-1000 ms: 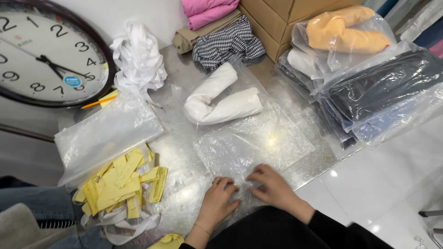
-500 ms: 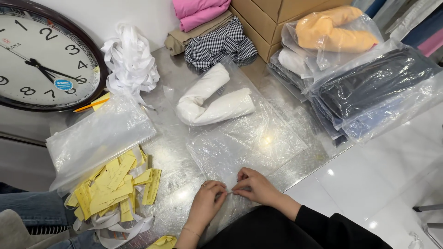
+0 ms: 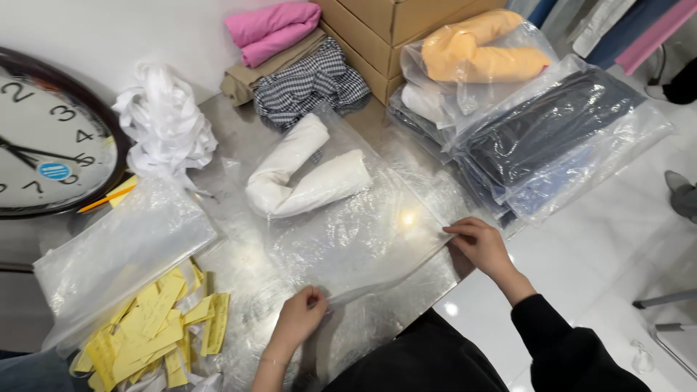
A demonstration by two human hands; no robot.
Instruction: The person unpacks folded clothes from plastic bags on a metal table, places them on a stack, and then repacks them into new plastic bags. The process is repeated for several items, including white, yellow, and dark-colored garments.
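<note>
Clear plastic bag point(image 3: 363, 239) w/ a white rolled cloth point(image 3: 305, 178) on it, silver-grey metal table point(image 3: 239, 268) underneath. Yellow paper slips point(image 3: 156, 330) bottom left. Crumpled white fabric point(image 3: 163, 120) by the clock point(image 3: 43, 138): white face, black numerals, dark rim, blue dot. Pink fabric point(image 3: 272, 29) on top of khaki, then black & white check cloth point(image 3: 312, 83). Brown cardboard boxes point(image 3: 392, 22). Orange garment point(image 3: 479, 51) in clear wrap; dark navy bagged clothes point(image 3: 552, 123). Sleeve point(image 3: 566, 345) on the right arm is black.

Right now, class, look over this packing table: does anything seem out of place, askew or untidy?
Yes. A large wall clock lies flat at the table's far left instead of hanging. Beside it sits a crumpled heap of white strips, and yellow paper slips lie scattered loosely at the near left edge.
</note>
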